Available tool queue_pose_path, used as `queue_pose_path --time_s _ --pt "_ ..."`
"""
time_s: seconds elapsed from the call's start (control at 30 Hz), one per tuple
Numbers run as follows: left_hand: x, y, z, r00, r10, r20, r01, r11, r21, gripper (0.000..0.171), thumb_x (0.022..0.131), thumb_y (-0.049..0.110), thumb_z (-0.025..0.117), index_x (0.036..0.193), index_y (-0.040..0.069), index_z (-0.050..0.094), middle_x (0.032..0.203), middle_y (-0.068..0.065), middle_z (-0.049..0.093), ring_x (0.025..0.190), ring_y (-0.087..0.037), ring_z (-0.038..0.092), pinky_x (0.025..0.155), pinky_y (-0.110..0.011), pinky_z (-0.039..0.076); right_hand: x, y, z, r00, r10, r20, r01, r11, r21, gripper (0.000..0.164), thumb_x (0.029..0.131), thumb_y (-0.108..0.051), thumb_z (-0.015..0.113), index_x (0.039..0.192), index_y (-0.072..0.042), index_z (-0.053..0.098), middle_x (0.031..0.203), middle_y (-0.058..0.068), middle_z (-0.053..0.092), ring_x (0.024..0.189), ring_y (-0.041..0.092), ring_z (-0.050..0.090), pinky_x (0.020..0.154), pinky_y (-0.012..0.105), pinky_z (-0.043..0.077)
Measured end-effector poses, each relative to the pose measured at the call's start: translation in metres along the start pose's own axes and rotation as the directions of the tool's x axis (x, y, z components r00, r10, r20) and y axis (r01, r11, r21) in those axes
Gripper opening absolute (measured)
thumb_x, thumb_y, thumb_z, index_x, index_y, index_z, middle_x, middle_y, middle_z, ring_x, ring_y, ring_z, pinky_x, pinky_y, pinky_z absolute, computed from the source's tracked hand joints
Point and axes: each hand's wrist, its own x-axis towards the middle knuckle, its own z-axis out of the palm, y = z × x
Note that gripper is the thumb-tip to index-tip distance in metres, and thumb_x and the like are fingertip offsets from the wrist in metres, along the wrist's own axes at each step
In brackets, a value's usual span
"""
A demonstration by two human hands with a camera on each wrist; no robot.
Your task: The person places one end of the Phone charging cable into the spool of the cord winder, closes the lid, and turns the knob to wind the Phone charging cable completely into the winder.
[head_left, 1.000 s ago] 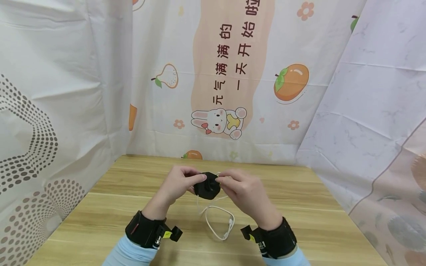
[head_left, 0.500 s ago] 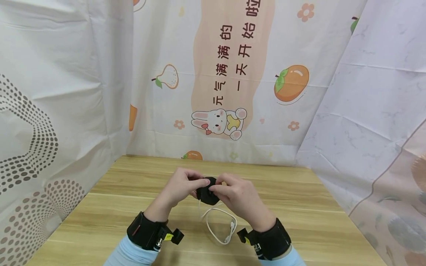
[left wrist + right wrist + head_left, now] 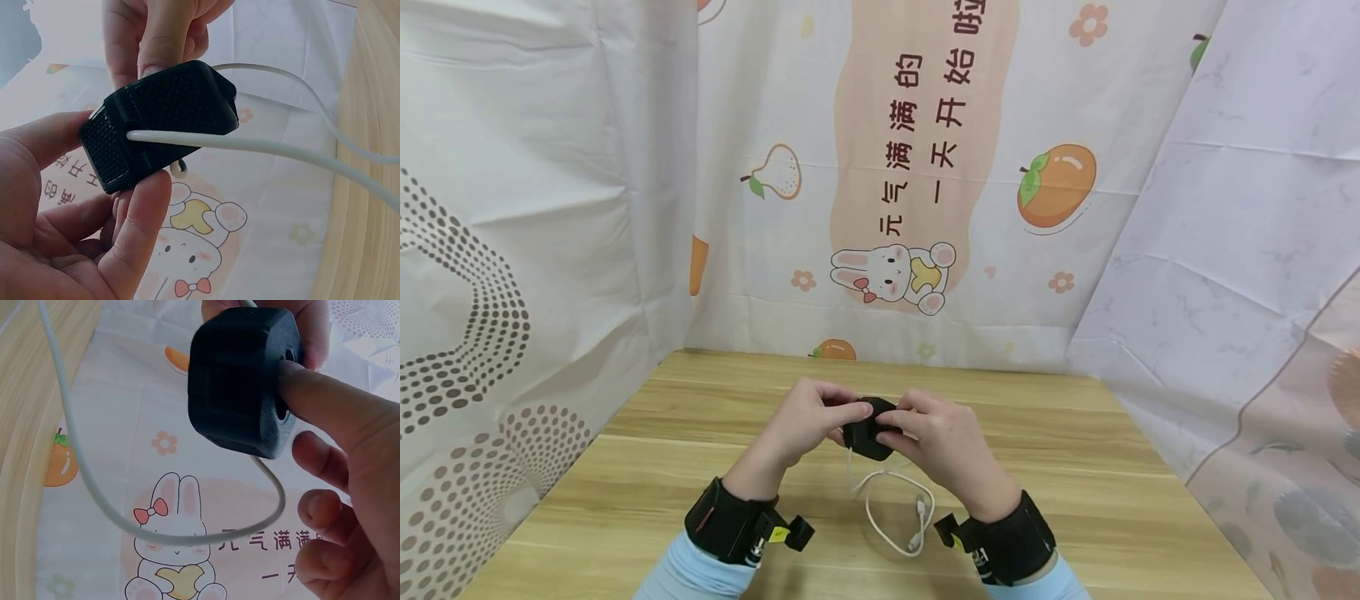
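A black cable winder (image 3: 867, 443), a chunky block with rounded corners, is held up between both hands above the table. My left hand (image 3: 805, 421) grips its left side, thumb on the near face; the left wrist view shows those fingers (image 3: 147, 206) along the textured edge. My right hand (image 3: 951, 437) has thumb and forefinger at the front of the winder. Seen from the right wrist, one fingertip (image 3: 292, 370) sits in its round recess while the other fingers curl free. White cable (image 3: 262, 147) leaves the winder on two sides.
The cable's loop (image 3: 933, 504) hangs low in front of the hands, its white connectors (image 3: 921, 510) near the right wrist camera. Underneath is a wood-grain table (image 3: 700, 450). A printed curtain (image 3: 760, 250) closes off the back, with more cloth on both sides.
Both hands and the winder have come slightly lower. The right thumb and forefinger have moved left from the winder's edge onto its front. The cable loop has shifted a little.
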Motion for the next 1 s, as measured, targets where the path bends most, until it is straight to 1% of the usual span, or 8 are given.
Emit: queue_pose_path --time_s 0.2,0.33,0.47,0.57,0.67,0.77,0.87,1.0 --pt "-0.001 0.002 0.001 0.999 0.034 -0.006 -0.034 0.999 -0.031 0.03 0.092 0.018 0.076 0.108 -0.007 0.074 0.094 -0.014 0.071 0.082 -0.025 0.07 0.066 -0.042 0.061 0.002 -0.002 0.002 0.998 0.025 -0.065 -0.027 0.999 -0.022 0.021 0.074 -0.02 0.094 0.087 -0.012 0.08 0.079 -0.005 0.057 0.061 0.006 0.056 0.051 0.02 0.046" --pt "-0.003 0.005 0.003 0.998 0.062 -0.021 -0.063 0.998 -0.027 0.029 0.092 0.017 0.076 0.108 -0.007 0.074 0.094 -0.014 0.072 0.082 -0.025 0.07 0.066 -0.04 0.061 0.002 -0.005 0.003 0.994 0.056 -0.098 -0.058 0.998 -0.019 0.02 0.075 -0.02 0.093 0.084 -0.01 0.078 0.077 -0.005 0.056 0.059 0.006 0.053 0.051 0.02 0.046" --pt "-0.004 0.007 0.004 0.995 0.083 -0.045 -0.084 0.996 -0.011 0.029 0.092 0.017 0.077 0.108 -0.006 0.074 0.094 -0.014 0.072 0.082 -0.025 0.069 0.064 -0.038 0.06 0.003 -0.007 0.004 0.99 0.081 -0.112 -0.083 0.996 -0.014 0.018 0.078 -0.02 0.091 0.083 -0.01 0.077 0.076 -0.004 0.057 0.058 0.006 0.051 0.05 0.02 0.044" --pt "-0.004 0.007 0.005 0.994 0.095 -0.061 -0.095 0.995 0.002 0.029 0.091 0.018 0.079 0.107 -0.005 0.075 0.094 -0.014 0.072 0.081 -0.025 0.069 0.063 -0.038 0.06 0.002 -0.008 0.006 0.989 0.079 -0.121 -0.082 0.996 -0.023 0.017 0.079 -0.019 0.09 0.079 -0.01 0.075 0.074 -0.004 0.056 0.057 0.006 0.05 0.048 0.019 0.043" --pt "-0.004 0.006 0.007 0.992 0.105 -0.074 -0.104 0.994 0.02 0.028 0.089 0.02 0.08 0.106 -0.002 0.076 0.093 -0.013 0.072 0.079 -0.025 0.069 0.062 -0.037 0.06 0.002 -0.008 0.007 0.99 0.074 -0.123 -0.08 0.996 -0.045 0.017 0.082 -0.017 0.087 0.075 -0.01 0.073 0.071 -0.004 0.052 0.056 0.006 0.047 0.046 0.019 0.041" --pt "-0.004 0.005 0.01 0.988 0.123 -0.091 -0.12 0.992 0.033 0.026 0.088 0.021 0.082 0.105 0.001 0.077 0.094 -0.011 0.072 0.079 -0.025 0.069 0.063 -0.038 0.06 0.001 -0.009 0.008 0.989 0.084 -0.12 -0.093 0.994 -0.066 0.019 0.085 -0.015 0.082 0.072 -0.011 0.07 0.068 -0.005 0.048 0.053 0.006 0.043 0.044 0.019 0.037" --pt "-0.004 0.005 0.013 0.981 0.154 -0.113 -0.149 0.987 0.052 0.025 0.087 0.02 0.082 0.105 0.004 0.078 0.098 -0.01 0.07 0.08 -0.025 0.069 0.063 -0.041 0.06 0.002 -0.01 0.009 0.985 0.127 -0.117 -0.134 0.989 -0.058 0.022 0.087 -0.014 0.078 0.069 -0.012 0.067 0.066 -0.006 0.045 0.051 0.004 0.039 0.043 0.018 0.033" --pt "-0.005 0.003 0.016 0.965 0.22 -0.145 -0.204 0.972 0.114 0.022 0.087 0.02 0.084 0.104 0.007 0.08 0.098 -0.007 0.068 0.082 -0.024 0.066 0.062 -0.041 0.06 0.002 -0.012 0.01 0.967 0.232 -0.104 -0.23 0.973 0.033 0.025 0.089 -0.008 0.076 0.067 -0.012 0.064 0.064 -0.007 0.044 0.052 0.003 0.037 0.045 0.017 0.031"
